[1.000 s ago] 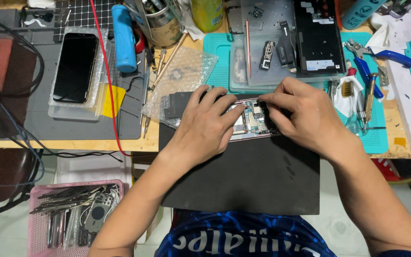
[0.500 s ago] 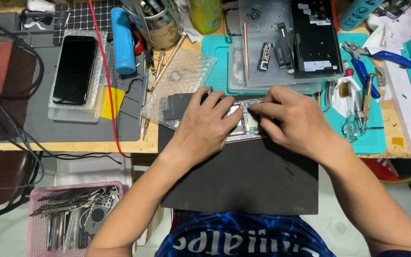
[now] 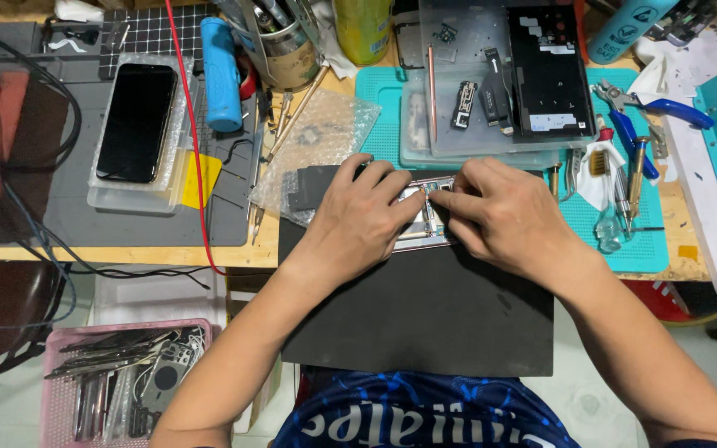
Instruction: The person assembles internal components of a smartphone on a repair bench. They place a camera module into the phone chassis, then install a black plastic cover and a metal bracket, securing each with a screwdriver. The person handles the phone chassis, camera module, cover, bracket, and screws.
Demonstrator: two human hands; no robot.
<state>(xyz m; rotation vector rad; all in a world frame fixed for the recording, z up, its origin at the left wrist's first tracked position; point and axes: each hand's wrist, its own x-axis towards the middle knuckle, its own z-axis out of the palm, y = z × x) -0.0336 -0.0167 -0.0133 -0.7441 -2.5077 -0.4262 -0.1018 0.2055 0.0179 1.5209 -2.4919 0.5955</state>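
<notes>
Both hands press on an opened phone frame lying on the black mat at the near edge of the tabletop: the left hand lies flat over its left half, the right hand pinches fingertips at its middle. The insides are still exposed; the dark back cover waits in a far tray, so the work looks midway

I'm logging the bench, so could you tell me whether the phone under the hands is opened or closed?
Opened: the phone shows bare internal parts and a metal frame between the left hand and the right hand.
</notes>
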